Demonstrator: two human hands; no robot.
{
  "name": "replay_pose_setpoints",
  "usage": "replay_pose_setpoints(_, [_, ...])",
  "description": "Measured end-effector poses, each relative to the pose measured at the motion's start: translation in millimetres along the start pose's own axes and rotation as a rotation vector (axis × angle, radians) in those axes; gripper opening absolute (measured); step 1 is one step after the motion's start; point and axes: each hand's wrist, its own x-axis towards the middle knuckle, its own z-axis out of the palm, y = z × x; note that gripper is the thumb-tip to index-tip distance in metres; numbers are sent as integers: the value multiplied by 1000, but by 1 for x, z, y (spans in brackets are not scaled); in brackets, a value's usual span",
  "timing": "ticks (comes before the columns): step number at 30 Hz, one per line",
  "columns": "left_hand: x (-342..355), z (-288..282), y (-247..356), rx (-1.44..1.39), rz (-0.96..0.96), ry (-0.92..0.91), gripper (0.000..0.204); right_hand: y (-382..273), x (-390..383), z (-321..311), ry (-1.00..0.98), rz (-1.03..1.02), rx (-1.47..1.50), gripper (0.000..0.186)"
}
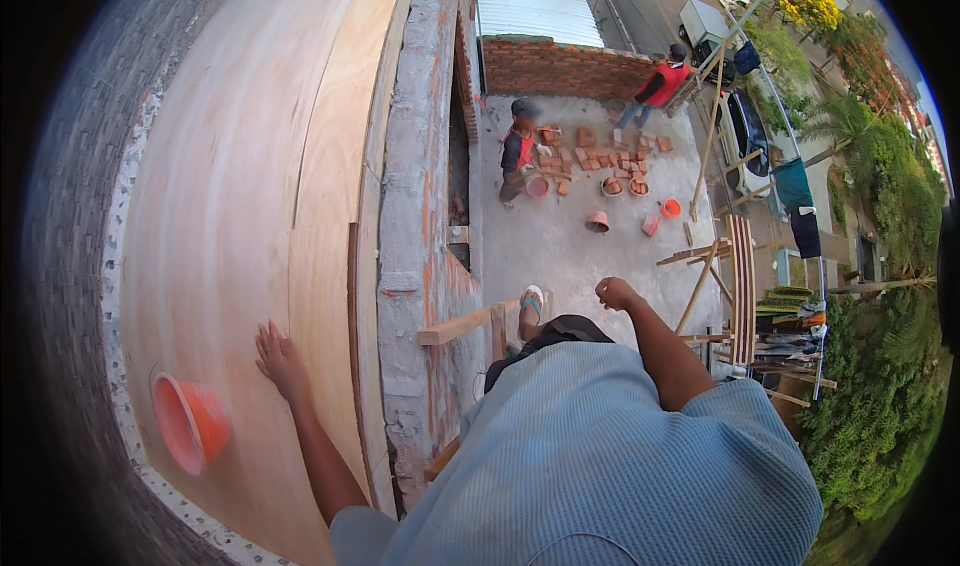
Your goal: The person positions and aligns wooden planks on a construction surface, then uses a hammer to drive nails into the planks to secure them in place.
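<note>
the left hand (280, 359) lies on a pale plywood sheet (225, 216), its fingers slightly apart and pointing away from the body. an orange bucket (211, 422) stands on the same sheet, left of those fingers and nearer the body, not touching them. to the right of the fingers, past the sheet's edge, runs a rough cement-coated wall top (405, 236). the right hand (617, 293) is in the air, its fingers curled together into a loose fist; i cannot tell whether anything small is inside. left of these fingers is a sandalled foot (531, 311), and farther left a wooden beam (458, 327). well beyond them, reddish bricks (596, 154) lie on the concrete floor (565, 241).
</note>
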Motion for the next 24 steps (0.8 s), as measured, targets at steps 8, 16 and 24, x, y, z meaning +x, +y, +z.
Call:
replay_pose_setpoints(8, [-7, -7, 10, 10, -6, 18, 49, -51, 23, -35, 94, -5, 365, 30])
replay_pose_setpoints(16, [-13, -14, 13, -2, -9, -2, 48, -162, 93, -98, 107, 187, 351, 31])
replay_pose_setpoints(24, [-16, -22, 7, -14, 28, -60, 51, -133, 319, -73, 336, -38, -89, 42])
